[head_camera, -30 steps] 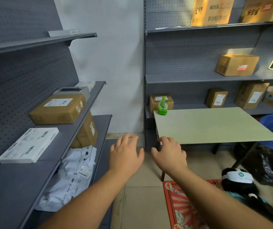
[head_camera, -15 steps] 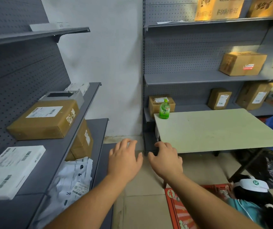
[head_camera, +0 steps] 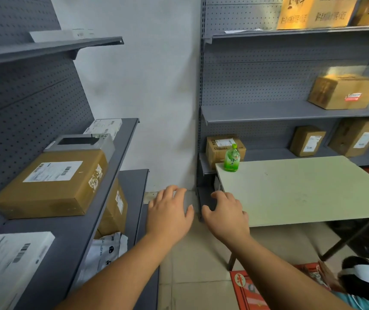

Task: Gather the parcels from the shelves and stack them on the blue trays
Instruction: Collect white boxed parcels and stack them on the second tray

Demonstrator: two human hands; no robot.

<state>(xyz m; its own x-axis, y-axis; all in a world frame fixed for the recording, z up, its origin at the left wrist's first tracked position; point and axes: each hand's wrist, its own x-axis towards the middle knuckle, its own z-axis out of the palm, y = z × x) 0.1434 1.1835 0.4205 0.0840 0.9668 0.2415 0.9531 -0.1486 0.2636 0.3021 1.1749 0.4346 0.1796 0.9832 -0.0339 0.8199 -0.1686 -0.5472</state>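
A: Hands? We had both out front, palms down, holding nothing. Left hand [head_camera: 169, 217] fingers loosely spread, right hand [head_camera: 226, 214] fingers apart and a bit curled, just left of the table [head_camera: 308, 193].

B: Parcels? We saw a brown box [head_camera: 47, 184] on the grey shelf [head_camera: 103, 198] well left of the table, a white box [head_camera: 9, 262] nearer us on that shelf, a white bag [head_camera: 107, 247] one level down.

A: Behind the table we logged a small box [head_camera: 218, 147] just behind the green bottle [head_camera: 231, 158], which stood on the table's far left corner. More boxes right of it on the rear shelves.

B: Trays? We couldn't tell.
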